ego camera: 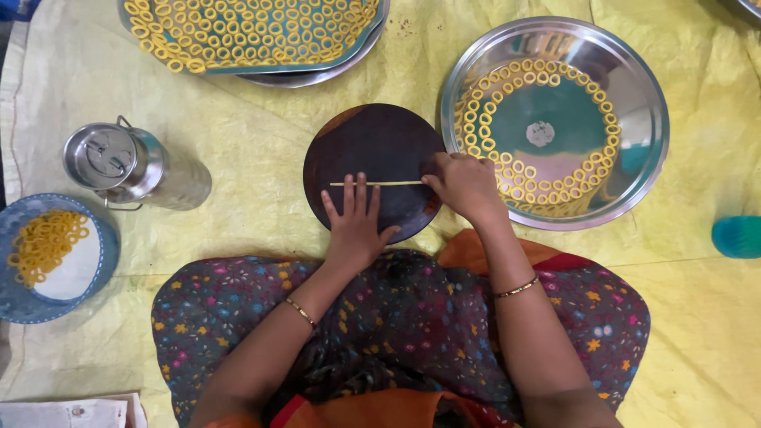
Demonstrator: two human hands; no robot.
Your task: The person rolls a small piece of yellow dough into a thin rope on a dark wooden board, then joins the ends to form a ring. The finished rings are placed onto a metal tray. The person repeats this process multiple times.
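**Rolling a thin dough strand on a round board**

Yellow sheet [261, 150] spread over the floor, crowded with trays and tins. Sat cross-legged behind a dark round board [372, 143], knees just under its near edge. Laid across the board's middle: a thin pale dough strand [388, 183], straight, running left to right. Left hand [353, 222] pressed flat, fingers open and spread, tips on the strand's left part. Right hand [464, 186] curled at the strand's right end, fingers closed in a pinch on it, though the fingertips themselves stayed partly hidden.

Just right of the board: a steel plate [634, 95] ringed with small yellow dough rings [483, 131]. Above: a tray [372, 32] packed with more rings. Left: a lidded steel can [127, 166] on its side and a blue plate [24, 301] heaped with rings.

Judged best done with light, even pressure under flat fingers, keeping thickness uniform; too hard a pinch at the end would likely snap so thin a strand.
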